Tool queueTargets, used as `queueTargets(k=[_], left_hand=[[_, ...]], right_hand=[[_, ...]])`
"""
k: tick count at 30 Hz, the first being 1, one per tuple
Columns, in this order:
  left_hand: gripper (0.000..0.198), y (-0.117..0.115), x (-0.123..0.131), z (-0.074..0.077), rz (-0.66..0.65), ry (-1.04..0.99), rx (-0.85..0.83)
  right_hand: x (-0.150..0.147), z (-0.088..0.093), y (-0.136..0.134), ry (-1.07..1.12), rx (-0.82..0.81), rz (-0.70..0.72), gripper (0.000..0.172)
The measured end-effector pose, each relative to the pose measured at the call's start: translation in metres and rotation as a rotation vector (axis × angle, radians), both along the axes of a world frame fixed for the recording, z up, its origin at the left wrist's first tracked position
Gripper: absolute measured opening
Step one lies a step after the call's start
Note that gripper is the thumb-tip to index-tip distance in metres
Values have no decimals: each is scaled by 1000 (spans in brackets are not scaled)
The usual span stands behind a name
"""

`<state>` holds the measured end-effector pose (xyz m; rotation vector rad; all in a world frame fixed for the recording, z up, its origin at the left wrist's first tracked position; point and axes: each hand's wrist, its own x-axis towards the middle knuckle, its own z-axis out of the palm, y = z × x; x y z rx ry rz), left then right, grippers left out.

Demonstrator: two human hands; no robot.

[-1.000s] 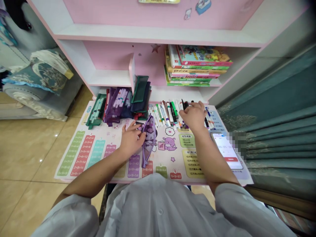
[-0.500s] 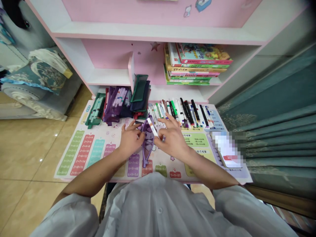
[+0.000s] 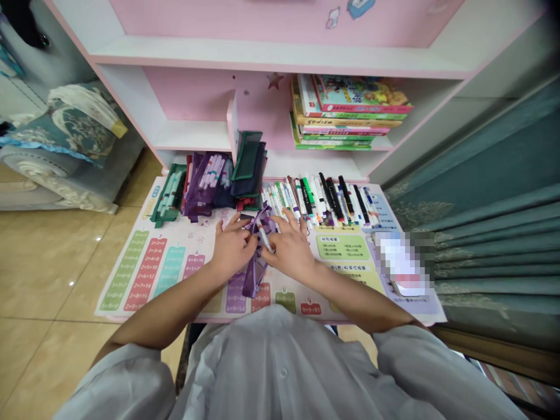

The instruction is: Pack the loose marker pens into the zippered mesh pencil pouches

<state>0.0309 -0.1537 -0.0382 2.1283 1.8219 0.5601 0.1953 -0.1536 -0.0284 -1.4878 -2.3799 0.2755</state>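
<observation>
Between my hands lies a purple zip pencil pouch (image 3: 252,279), its mouth spread apart. My left hand (image 3: 231,244) pinches the pouch's left edge between thumb and finger. A white marker (image 3: 264,235) is held in the fingers of my right hand (image 3: 291,244), over the pouch opening and partly inside it. Just beyond my right fingers starts a long row of loose markers (image 3: 326,201), mostly white with several black and green ones.
Filled pouches stand at the back left: a green one (image 3: 170,195) and a purple one (image 3: 203,186). Beside them is a stack of green and dark pouches (image 3: 248,166). A phone (image 3: 402,265) lies at the right, and books (image 3: 350,114) are piled on the shelf.
My right hand has moved left and brought the white marker down into the pouch opening. The pouch's right side has folded inward; my left hand stays in place.
</observation>
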Motion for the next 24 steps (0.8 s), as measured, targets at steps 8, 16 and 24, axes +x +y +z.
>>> queueTargets(k=[8,16,24], left_hand=[[31,0,0,1,-8,11,-17],[31,0,2,0,-15,29,-16],[32,1,-1,-2,-3,25,-15]], right_hand=[[4,12,3,20,57,-26,19],[-6,-5,4,-51,-119,31,18],[2,-10,18,60,31,-13,19]])
